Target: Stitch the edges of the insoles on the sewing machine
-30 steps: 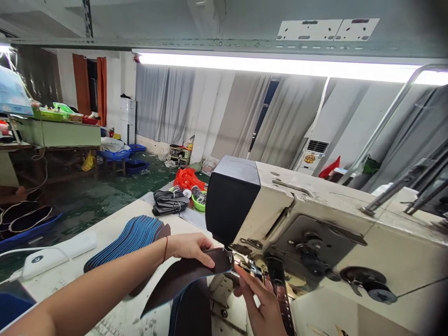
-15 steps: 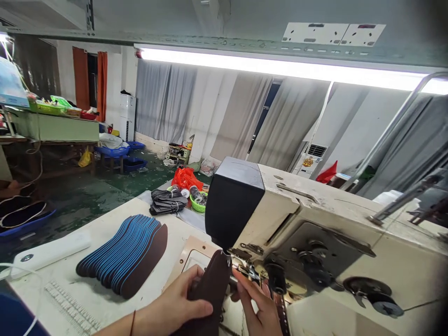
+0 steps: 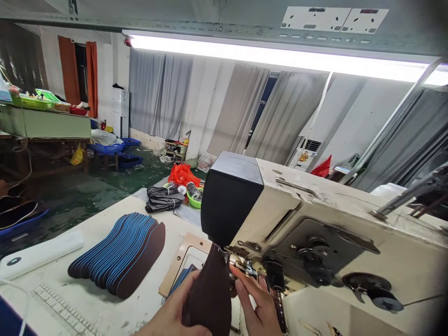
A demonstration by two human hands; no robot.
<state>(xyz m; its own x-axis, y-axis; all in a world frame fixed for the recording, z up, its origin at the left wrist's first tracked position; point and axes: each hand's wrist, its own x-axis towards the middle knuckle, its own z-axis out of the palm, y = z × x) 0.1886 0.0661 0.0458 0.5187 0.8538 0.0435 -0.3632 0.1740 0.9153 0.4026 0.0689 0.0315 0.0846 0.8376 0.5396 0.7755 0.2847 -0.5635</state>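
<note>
A dark brown insole [image 3: 210, 294] stands at a slant with its narrow end under the black head of the sewing machine [image 3: 233, 200]. Gripping its left side and lower part is my left hand [image 3: 178, 308], thumb across the lower face. My right hand [image 3: 257, 303] is at the insole's right edge, beside the metal parts around the needle. Its fingers are pressed together, and what they pinch is hidden. Blue-edged pieces [image 3: 182, 279] show behind my left hand, over the machine's pale plate [image 3: 171, 270].
On the table left lies a fanned stack of brown insoles with blue edges [image 3: 119, 256]. Near it are a white bar-shaped device [image 3: 42, 256] and a printed ruler [image 3: 65, 310]. Bundled dark strips [image 3: 164, 198], a red bag [image 3: 184, 175] and a green basket [image 3: 195, 199] sit behind.
The insole has turned so that more of its broad face shows. My left hand has moved down along it, uncovering blue-edged pieces behind. My right hand stays by the needle; the view shifted slightly.
</note>
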